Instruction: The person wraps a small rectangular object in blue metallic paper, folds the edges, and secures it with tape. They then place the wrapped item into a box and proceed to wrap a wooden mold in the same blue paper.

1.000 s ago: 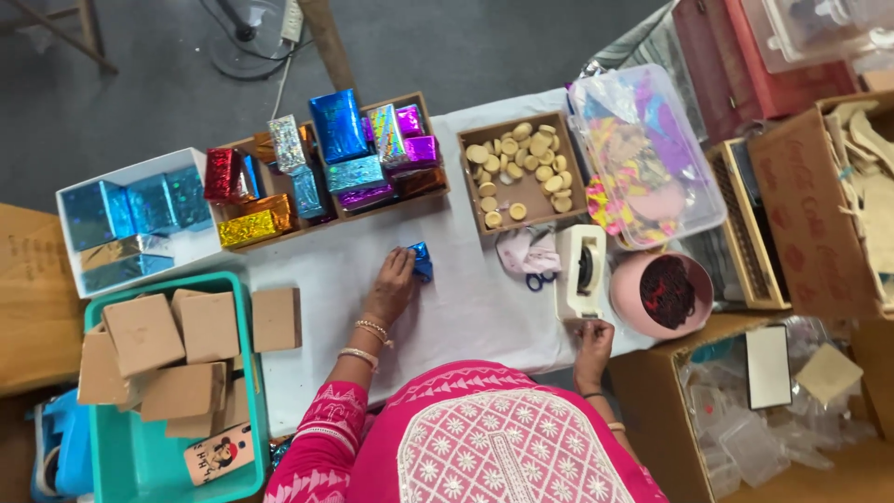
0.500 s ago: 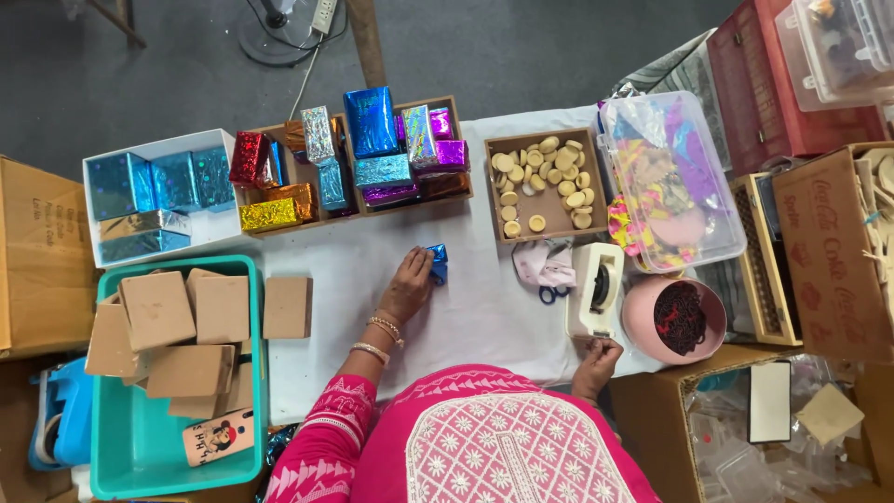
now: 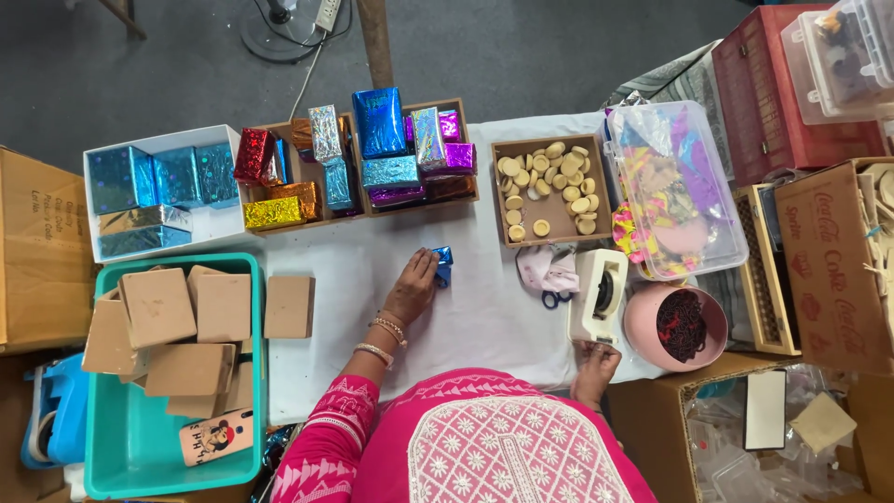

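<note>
We are pressing left hand (image 3: pixel 412 287) flat-fingered on small blue foil box (image 3: pixel 442 264), box lying just far-right of fingertips; right hand (image 3: pixel 596 361) pinching near end of tape dispenser (image 3: pixel 599 296).

A bright pink top with white embroidered patterning was worn, sleeves included, and thin bangles (image 3: pixel 384 337) were stacked on the left wrist.
</note>
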